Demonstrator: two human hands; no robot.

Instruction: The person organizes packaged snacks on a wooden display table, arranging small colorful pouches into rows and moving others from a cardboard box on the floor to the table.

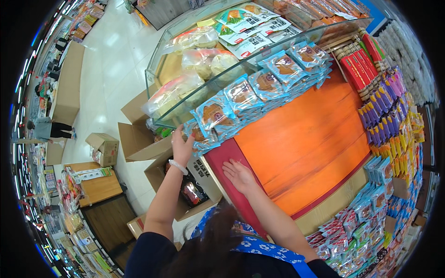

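My left hand, with a pale bangle on the wrist, is at the near left end of a row of stacked blue-edged snack packets. Its thumb lies on the end packet and its fingers reach along the outer side. The packets are clear-fronted, with round brown pieces inside, and run along a glass partition. My right hand is palm up with spread fingers, holding nothing. It is over the dark red border of an orange display top.
Behind the glass lie bagged pale round goods and white printed pouches. Open cardboard boxes stand on the floor at left. Purple packets and red boxes line the right side. A person stands far left.
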